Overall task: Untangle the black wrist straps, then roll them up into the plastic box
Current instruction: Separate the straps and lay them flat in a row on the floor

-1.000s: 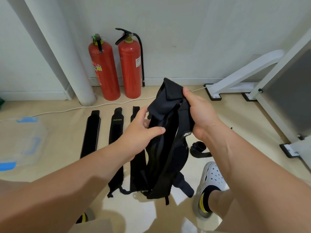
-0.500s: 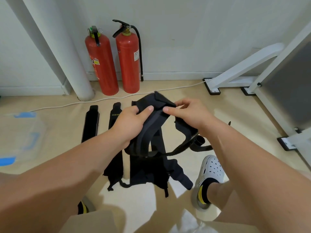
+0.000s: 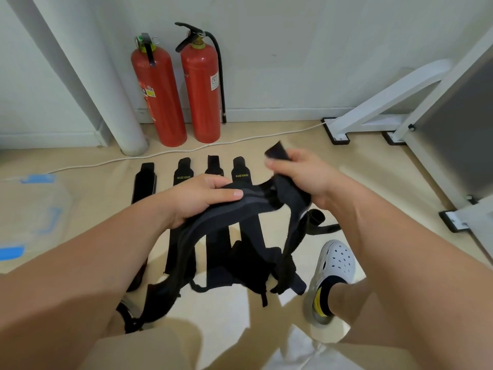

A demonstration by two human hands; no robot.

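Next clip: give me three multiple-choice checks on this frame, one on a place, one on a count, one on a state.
1. Where is the plastic box? A far left; B far right; C dead centre.
2. How many red fire extinguishers? A one; B two; C four.
3. The left hand and right hand? A both hold a black strap; B both empty; C one holds the box.
Answers: 1 A, it lies at the left edge. 2 B, two stand side by side. 3 A, both grip the strap.
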